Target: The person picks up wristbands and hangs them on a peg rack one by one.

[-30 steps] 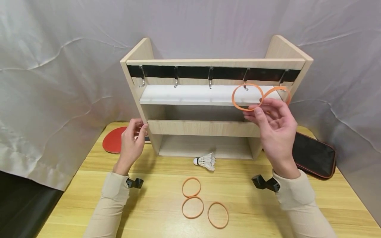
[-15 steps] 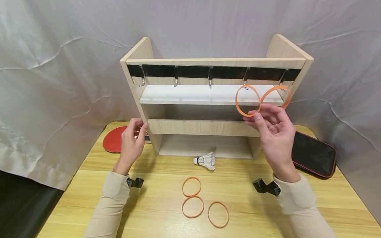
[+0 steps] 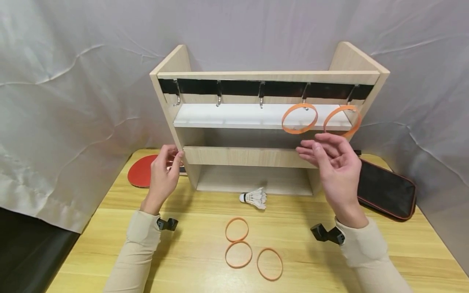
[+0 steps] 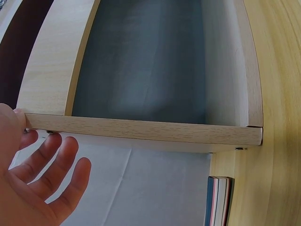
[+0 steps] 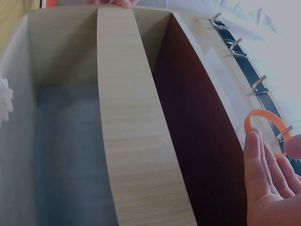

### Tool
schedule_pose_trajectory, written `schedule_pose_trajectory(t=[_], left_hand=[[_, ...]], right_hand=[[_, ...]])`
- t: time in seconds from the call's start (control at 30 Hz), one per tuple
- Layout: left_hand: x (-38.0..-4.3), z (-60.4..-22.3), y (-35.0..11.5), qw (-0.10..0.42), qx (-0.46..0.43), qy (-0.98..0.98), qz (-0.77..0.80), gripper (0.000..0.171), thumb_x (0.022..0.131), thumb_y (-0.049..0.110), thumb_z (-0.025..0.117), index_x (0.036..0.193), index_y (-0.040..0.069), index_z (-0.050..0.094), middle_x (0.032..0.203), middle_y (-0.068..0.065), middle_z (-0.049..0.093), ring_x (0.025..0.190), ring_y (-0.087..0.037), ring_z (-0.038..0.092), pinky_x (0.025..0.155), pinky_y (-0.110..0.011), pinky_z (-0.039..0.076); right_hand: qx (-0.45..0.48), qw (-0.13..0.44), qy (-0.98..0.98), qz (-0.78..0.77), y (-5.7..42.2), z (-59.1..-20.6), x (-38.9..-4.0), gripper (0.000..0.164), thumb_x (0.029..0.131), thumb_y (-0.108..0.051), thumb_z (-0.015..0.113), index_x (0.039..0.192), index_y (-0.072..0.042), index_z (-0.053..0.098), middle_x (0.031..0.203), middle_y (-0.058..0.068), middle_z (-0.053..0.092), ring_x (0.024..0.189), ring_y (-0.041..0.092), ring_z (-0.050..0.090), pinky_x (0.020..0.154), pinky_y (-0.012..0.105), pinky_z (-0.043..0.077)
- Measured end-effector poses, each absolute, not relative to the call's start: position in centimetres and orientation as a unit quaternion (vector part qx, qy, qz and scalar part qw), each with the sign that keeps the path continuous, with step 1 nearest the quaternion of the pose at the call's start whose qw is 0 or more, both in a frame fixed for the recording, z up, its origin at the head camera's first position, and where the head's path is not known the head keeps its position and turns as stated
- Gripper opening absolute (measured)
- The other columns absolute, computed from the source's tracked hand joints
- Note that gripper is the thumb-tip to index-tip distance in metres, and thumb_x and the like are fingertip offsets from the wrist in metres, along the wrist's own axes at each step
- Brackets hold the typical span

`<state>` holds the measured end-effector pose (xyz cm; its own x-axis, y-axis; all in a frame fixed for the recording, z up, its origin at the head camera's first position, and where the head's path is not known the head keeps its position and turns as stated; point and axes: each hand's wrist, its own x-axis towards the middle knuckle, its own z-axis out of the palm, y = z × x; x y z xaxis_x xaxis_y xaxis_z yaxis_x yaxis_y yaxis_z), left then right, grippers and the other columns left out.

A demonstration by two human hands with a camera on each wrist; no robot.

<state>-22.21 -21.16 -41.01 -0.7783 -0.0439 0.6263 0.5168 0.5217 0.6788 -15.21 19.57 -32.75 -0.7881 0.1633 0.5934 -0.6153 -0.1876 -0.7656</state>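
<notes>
My left hand [image 3: 163, 173] holds the left side panel of a small wooden shelf unit [image 3: 253, 157], thumb at the front edge and fingers beyond it. In the left wrist view the thumb and index finger [image 4: 28, 139] meet the panel's edge. Just below two orange rings, my right hand [image 3: 335, 173] is raised with relaxed fingers and nothing gripped. One ring [image 3: 299, 131] hangs tilted from the fourth hook [image 3: 306, 91]; the other ring [image 3: 354, 129] is at the rightmost hook [image 3: 352, 92]. In the right wrist view, fingertips [image 5: 253, 136] overlap an orange ring [image 5: 264, 113].
Three more orange rings [image 3: 238, 267] lie on the wooden table [image 3: 198, 252]. A shuttlecock [image 3: 253, 198] rests before the shelf. Left of it lies a red table tennis bat [image 3: 141, 171], and on the right a black zip case [image 3: 386, 189].
My right hand has let go of the orange ring, which now hangs from the fourth hook, and has dropped slightly below it. My left hand has stayed at the side panel.
</notes>
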Motion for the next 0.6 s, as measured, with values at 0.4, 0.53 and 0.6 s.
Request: schedule_pose_trajectory(t=[0.4,0.53,0.6], left_hand=[[-22.1,-40.9,-21.0,0.309,-0.148,-0.813,-0.470,0.018,0.110,0.011,0.065,0.120,-0.004,0.065,0.104,-0.021,0.076,0.084,-0.042,0.073,0.074,-0.005,0.054],[-22.1,-40.9,-21.0,0.309,-0.147,-0.813,-0.471,0.017,0.110,0.011,0.066,0.120,-0.003,0.065,0.104,-0.021,0.076,0.084,-0.039,0.074,0.074,-0.005,0.054],[-22.1,-40.9,-21.0,0.308,-0.147,-0.812,-0.473,0.017,0.110,0.011,0.066,0.120,-0.003,0.065,0.104,-0.021,0.076,0.084,-0.038,0.075,0.074,-0.006,0.054]], right_hand=[[0.191,0.238,-0.610,0.731,19.9,-34.6,-14.7,0.016,0.108,0.001,0.062,0.120,0.013,0.062,0.101,0.010,0.082,0.089,0.019,0.083,0.083,0.034,0.068],[0.199,0.234,-0.610,0.730,20.0,-35.0,-14.6,0.015,0.107,0.005,0.062,0.117,0.016,0.061,0.096,0.010,0.082,0.083,0.019,0.082,0.081,0.032,0.068],[0.199,0.229,-0.617,0.727,20.1,-35.2,-14.5,0.015,0.107,0.005,0.062,0.117,0.017,0.061,0.096,0.009,0.081,0.082,0.018,0.082,0.080,0.031,0.068]])
